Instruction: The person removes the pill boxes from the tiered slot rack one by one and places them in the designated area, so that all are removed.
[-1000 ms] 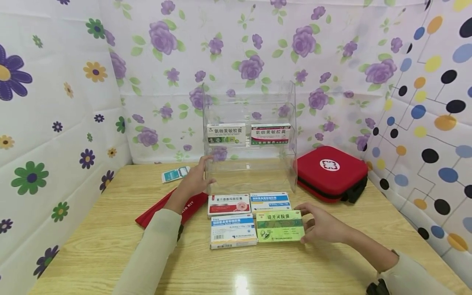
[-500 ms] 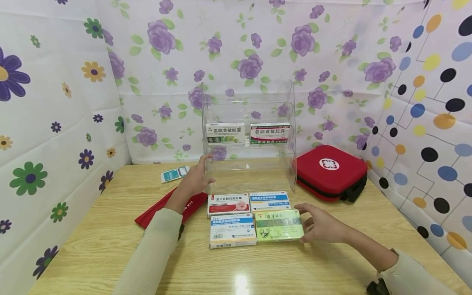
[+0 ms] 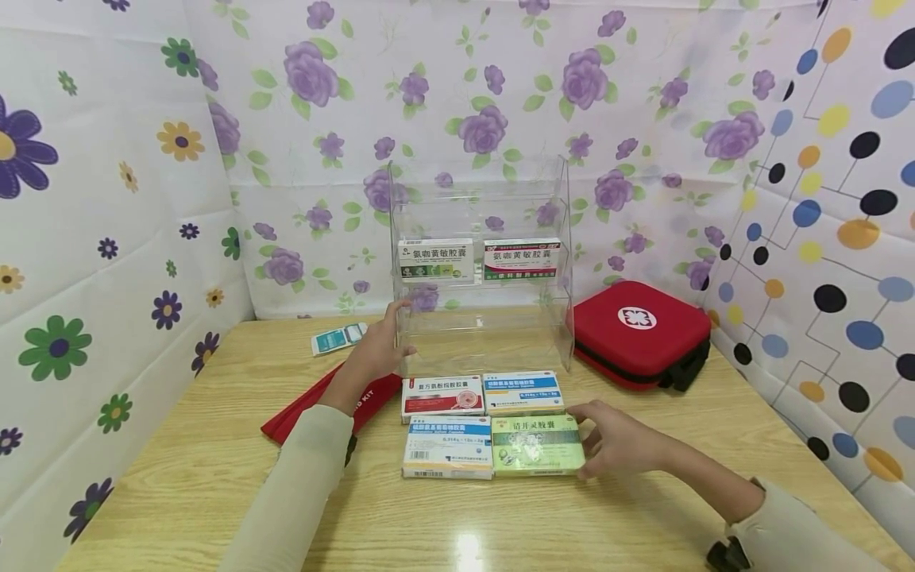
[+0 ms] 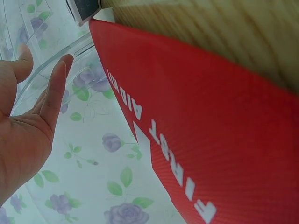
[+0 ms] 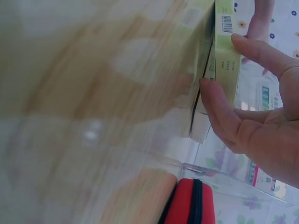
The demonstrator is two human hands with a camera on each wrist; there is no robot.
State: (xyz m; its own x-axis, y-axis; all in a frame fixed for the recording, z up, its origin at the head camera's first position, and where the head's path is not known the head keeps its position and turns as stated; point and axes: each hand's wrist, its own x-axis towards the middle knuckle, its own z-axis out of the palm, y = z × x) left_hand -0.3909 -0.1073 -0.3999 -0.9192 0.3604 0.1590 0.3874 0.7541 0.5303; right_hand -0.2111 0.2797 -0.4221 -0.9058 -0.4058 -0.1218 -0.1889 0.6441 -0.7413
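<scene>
My right hand (image 3: 616, 437) holds the right end of a yellow-green medicine box (image 3: 538, 446), fingertips and thumb at its corners. In the right wrist view, the fingertips touch the box's narrow end, below its barcode. Left of it lies a blue-and-white medicine box (image 3: 447, 447). Behind these two lie a red-and-white medicine box (image 3: 443, 395) and another blue-and-white medicine box (image 3: 523, 392). At the left side of a clear acrylic rack (image 3: 480, 343), my left hand (image 3: 375, 345) touches the panel edge with thumb and fingers extended.
The rack bears two upright medicine boxes (image 3: 436, 260) on a middle tier. A red first aid pouch (image 3: 372, 403) lies under my left forearm. Behind it is a small teal-and-white packet (image 3: 338, 340). A red zipped case (image 3: 639, 334) stands right of the rack.
The yellow-green box has shifted slightly toward me and left, with my right hand on it. The front blue-and-white box has slid a little left. My left hand stays at the rack.
</scene>
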